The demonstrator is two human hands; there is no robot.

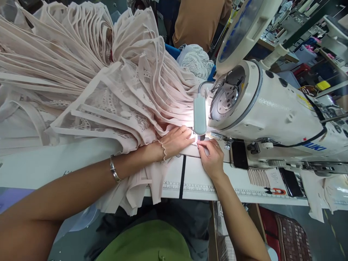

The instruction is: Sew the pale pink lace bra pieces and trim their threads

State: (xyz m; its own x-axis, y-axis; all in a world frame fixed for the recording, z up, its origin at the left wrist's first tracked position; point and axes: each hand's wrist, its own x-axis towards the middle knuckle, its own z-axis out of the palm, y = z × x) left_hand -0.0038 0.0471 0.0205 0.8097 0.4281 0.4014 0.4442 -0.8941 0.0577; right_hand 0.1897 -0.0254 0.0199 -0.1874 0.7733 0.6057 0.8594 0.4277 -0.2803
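Note:
My left hand lies palm down on the pale pink lace garments, its fingers stretched towards the needle area of a white sewing machine. Just right of it, my right hand has thumb and forefinger pinched on a small edge of pale fabric beside the lit needle area. The needle itself is hidden behind a grey-green lamp. Some garment straps hang down below my left forearm over the table's front edge.
A large heap of matching garments fills the left and back. White lace lies behind the machine. A phone, orange-handled snips and a black device sit at right. A ruler strip runs along the front. Someone in brown is beyond.

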